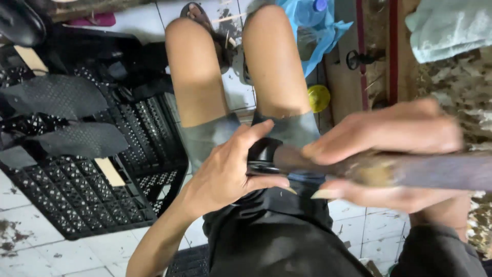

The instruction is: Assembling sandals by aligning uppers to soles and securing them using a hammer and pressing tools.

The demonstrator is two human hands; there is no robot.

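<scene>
Head view looks down on a white tiled floor (36,251) with a black plastic crate (87,200) holding dark perforated sheets (56,95). Blue plastic bag (320,31) and yellow ball (319,97) lie beyond the knees. Left hand (230,169) and right hand (389,154) each grip closed around a blurred dark handle-like piece (307,161) over the lap.

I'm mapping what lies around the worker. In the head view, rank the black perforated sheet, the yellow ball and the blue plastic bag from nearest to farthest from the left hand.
From the left hand:
1. Black perforated sheet, to its left on the black crate.
2. Yellow ball, up and to the right on the floor.
3. Blue plastic bag, at the top, beyond the knees.
</scene>
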